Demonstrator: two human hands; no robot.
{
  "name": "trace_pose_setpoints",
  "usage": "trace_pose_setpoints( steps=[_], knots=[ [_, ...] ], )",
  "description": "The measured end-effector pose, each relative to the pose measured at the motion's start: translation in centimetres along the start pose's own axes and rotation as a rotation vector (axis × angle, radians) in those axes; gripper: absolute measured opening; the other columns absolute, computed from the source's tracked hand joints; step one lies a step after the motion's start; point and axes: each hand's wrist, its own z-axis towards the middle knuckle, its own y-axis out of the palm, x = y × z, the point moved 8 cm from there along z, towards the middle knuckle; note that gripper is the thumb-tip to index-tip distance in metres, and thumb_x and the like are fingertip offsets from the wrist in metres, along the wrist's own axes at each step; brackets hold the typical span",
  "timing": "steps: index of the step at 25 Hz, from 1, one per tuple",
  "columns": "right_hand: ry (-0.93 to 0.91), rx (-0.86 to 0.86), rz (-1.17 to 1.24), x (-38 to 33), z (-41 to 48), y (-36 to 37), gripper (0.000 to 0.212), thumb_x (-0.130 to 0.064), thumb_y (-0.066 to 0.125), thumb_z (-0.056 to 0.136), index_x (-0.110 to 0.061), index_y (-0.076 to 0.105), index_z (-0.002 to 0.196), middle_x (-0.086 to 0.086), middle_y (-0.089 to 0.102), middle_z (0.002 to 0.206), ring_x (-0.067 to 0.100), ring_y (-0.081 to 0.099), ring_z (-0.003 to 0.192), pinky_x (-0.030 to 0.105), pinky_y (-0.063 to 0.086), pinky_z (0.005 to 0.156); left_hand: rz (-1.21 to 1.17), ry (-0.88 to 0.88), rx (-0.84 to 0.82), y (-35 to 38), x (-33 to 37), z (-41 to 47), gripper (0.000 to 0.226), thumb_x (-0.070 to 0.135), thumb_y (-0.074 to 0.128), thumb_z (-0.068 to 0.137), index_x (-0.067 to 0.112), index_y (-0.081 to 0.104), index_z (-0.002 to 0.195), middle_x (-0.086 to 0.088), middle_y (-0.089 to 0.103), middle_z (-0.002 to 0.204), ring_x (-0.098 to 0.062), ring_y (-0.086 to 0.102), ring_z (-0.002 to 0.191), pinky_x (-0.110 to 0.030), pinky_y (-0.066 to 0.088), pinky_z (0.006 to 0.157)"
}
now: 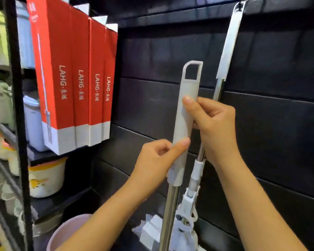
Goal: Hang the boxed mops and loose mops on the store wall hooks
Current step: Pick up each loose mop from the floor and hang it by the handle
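Observation:
I hold a loose mop upright by its pale grey handle (188, 98), which ends in an open hanging loop at the top. My left hand (156, 160) grips the lower part of the grip, thumb pressed on its front. My right hand (212, 125) grips it higher up from the right side. A second loose mop (229, 44) hangs from a wall hook (240, 5) at the upper right, its steel pole running down behind my right hand. Several red boxed mops (65, 73) hang in a row at the upper left.
The black slatted wall panel (279, 87) fills the background. A black shelf frame (18, 124) at the left holds pale bins and a cream bucket (47, 178). A pink bucket (67, 232) stands low, and white mop heads (152, 230) sit at the bottom.

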Motion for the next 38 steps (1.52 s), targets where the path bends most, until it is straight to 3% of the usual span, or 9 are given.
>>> trace_pose_setpoints(
  steps=[4, 7, 11, 15, 19, 25, 29, 33, 38],
  knots=[
    [-0.054, 0.095, -0.024, -1.6, 6.4, -0.7, 0.047, -0.025, 0.065, 0.089, 0.019, 0.058, 0.074, 0.037, 0.052, 0.08, 0.043, 0.053, 0.071, 0.047, 0.05, 0.065, -0.006, 0.064, -0.185, 0.3, 4.8, 6.7, 0.046, 0.055, 0.065, 0.073, 0.013, 0.07, 0.091, -0.003, 0.073, 0.088, -0.015, 0.072, 0.083, -0.039, 0.062, 0.07],
    [-0.082, 0.157, -0.055, -2.9, 10.8, -0.9, 0.048, -0.025, 0.064, 0.09, 0.019, 0.058, 0.073, 0.034, 0.054, 0.079, 0.026, 0.057, 0.069, 0.04, 0.053, 0.067, -0.052, 0.119, -0.307, 0.2, 7.9, 11.1, 0.033, 0.042, 0.069, 0.08, 0.014, 0.069, 0.096, 0.001, 0.073, 0.088, -0.009, 0.073, 0.079, -0.025, 0.059, 0.06],
    [-0.126, 0.179, -0.109, -4.5, 15.9, -0.7, 0.052, -0.028, 0.063, 0.091, 0.023, 0.059, 0.086, 0.029, 0.059, 0.077, 0.018, 0.06, 0.065, 0.026, 0.056, 0.06, -0.08, 0.208, -0.35, -0.3, 12.0, 15.8, 0.028, 0.039, 0.071, 0.08, 0.016, 0.07, 0.096, 0.004, 0.073, 0.083, -0.004, 0.072, 0.075, -0.023, 0.057, 0.054],
    [-0.173, 0.265, -0.15, -6.2, 19.1, -1.3, 0.054, -0.03, 0.064, 0.09, 0.023, 0.058, 0.083, 0.017, 0.057, 0.073, 0.021, 0.056, 0.064, 0.024, 0.053, 0.055, -0.087, 0.303, -0.384, -0.2, 15.5, 18.7, 0.027, 0.038, 0.072, 0.08, 0.017, 0.07, 0.096, 0.003, 0.072, 0.088, -0.008, 0.072, 0.076, -0.025, 0.059, 0.055],
    [-0.258, 0.344, -0.193, -9.1, 20.7, -1.7, 0.05, -0.031, 0.067, 0.088, -0.003, 0.05, 0.051, 0.003, 0.044, 0.05, 0.013, 0.047, 0.05, 0.024, 0.046, 0.052, -0.119, 0.43, -0.408, 0.0, 18.7, 19.7, 0.028, 0.038, 0.07, 0.082, 0.014, 0.068, 0.097, 0.0, 0.071, 0.091, -0.01, 0.072, 0.079, -0.028, 0.061, 0.06],
    [-0.368, 0.375, -0.242, -11.9, 21.9, -1.6, 0.064, -0.03, 0.07, 0.086, -0.021, 0.037, 0.033, -0.004, 0.034, 0.04, 0.013, 0.037, 0.042, 0.022, 0.038, 0.046, -0.227, 0.504, -0.47, 0.3, 20.8, 20.3, 0.031, 0.041, 0.068, 0.084, 0.013, 0.069, 0.096, 0.0, 0.074, 0.091, -0.009, 0.073, 0.081, -0.023, 0.059, 0.059],
    [-0.411, 0.425, -0.302, -12.9, 23.1, -2.6, 0.072, -0.03, 0.071, 0.086, -0.019, 0.034, 0.025, -0.012, 0.029, 0.034, 0.007, 0.031, 0.034, 0.018, 0.031, 0.043, -0.264, 0.505, -0.492, 1.4, 21.9, 21.5, 0.031, 0.041, 0.067, 0.085, 0.012, 0.071, 0.096, -0.001, 0.075, 0.091, -0.01, 0.073, 0.082, -0.026, 0.061, 0.063],
    [-0.391, 0.416, -0.311, -12.6, 24.2, -3.7, 0.062, -0.031, 0.071, 0.085, -0.019, 0.047, 0.03, -0.009, 0.042, 0.038, 0.009, 0.044, 0.04, 0.022, 0.039, 0.048, -0.316, 0.509, -0.504, 3.1, 22.1, 22.5, 0.026, 0.039, 0.068, 0.085, 0.014, 0.069, 0.095, 0.0, 0.074, 0.087, -0.008, 0.073, 0.078, -0.024, 0.059, 0.058],
    [-0.349, 0.385, -0.381, -9.5, 24.7, -4.8, 0.062, -0.027, 0.068, 0.089, -0.016, 0.044, 0.033, -0.003, 0.041, 0.041, 0.011, 0.045, 0.043, 0.021, 0.041, 0.048, -0.365, 0.464, -0.504, 5.2, 19.6, 24.0, 0.022, 0.033, 0.069, 0.085, 0.013, 0.068, 0.09, 0.002, 0.071, 0.081, -0.003, 0.071, 0.071, -0.02, 0.055, 0.052]
  ],
)
